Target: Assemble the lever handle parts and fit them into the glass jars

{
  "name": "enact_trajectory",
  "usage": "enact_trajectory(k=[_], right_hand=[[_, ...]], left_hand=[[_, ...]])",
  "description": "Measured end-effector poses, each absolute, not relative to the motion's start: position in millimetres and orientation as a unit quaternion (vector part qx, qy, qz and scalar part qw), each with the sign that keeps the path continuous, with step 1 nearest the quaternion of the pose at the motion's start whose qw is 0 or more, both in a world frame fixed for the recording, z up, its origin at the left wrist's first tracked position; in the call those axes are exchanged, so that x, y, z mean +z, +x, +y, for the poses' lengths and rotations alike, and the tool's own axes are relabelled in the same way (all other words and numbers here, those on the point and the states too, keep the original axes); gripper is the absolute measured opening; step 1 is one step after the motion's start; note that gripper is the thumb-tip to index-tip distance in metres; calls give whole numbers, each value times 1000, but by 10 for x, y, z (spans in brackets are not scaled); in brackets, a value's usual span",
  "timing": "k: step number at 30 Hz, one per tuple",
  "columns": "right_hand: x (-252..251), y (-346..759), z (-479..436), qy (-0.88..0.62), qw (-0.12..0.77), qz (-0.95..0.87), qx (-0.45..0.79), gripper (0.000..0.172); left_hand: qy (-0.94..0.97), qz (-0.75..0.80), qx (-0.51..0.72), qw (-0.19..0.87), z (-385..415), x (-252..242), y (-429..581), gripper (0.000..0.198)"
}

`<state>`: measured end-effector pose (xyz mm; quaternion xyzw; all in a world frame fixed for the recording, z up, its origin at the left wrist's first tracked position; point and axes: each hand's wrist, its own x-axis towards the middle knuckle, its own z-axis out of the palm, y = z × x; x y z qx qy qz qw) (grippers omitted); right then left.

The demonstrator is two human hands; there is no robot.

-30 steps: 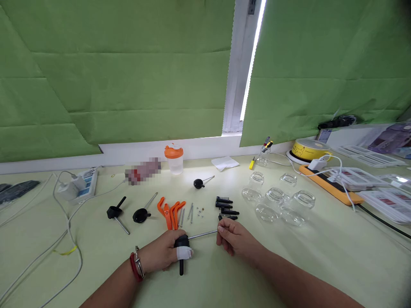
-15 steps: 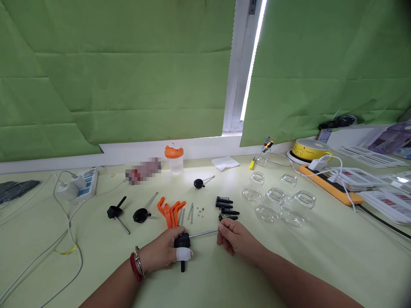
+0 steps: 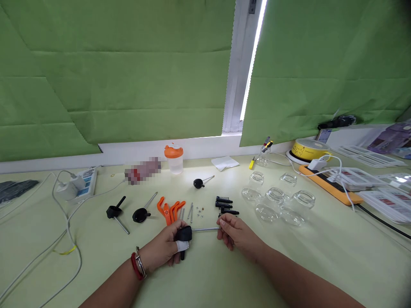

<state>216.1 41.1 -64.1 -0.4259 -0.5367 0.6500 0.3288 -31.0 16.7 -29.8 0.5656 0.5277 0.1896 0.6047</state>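
Note:
My left hand (image 3: 167,246), with white tape on one finger, is wrapped round a black knob-like part (image 3: 184,233) that has a short black handle below. A thin metal rod (image 3: 205,229) runs right from this part, and my right hand (image 3: 236,233) pinches its far end. Just beyond my left hand lie orange plastic pieces (image 3: 167,211), metal pins (image 3: 192,212) and tiny nuts (image 3: 199,210). Black parts with springs (image 3: 224,205) lie just beyond my right hand. Similar black parts with rods rest at the left (image 3: 114,211), (image 3: 140,214) and further back (image 3: 198,183).
Several clear glass jars (image 3: 274,203) stand at the right, near an orange power strip (image 3: 334,184). At the back are an orange-lidded cup (image 3: 175,158), white paper (image 3: 224,163) and screwdrivers (image 3: 265,147). White cables (image 3: 69,222) cross the left side.
Both hands have moved slightly away from me with the black part and its rod. The rod now lies more level, and the black part has turned a little in my left hand.

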Motion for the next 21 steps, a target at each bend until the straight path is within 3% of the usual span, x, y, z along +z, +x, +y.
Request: enact_trajectory(k=[10,21], right_hand=[[-688,2171,456,-400,362,-538,648,20],[-594,2130,423,-422,349,-557,624,35]], left_hand=[[545,509,227,627,177,-284,-273,37],[553,484,232,637,173,-301,-299,37]])
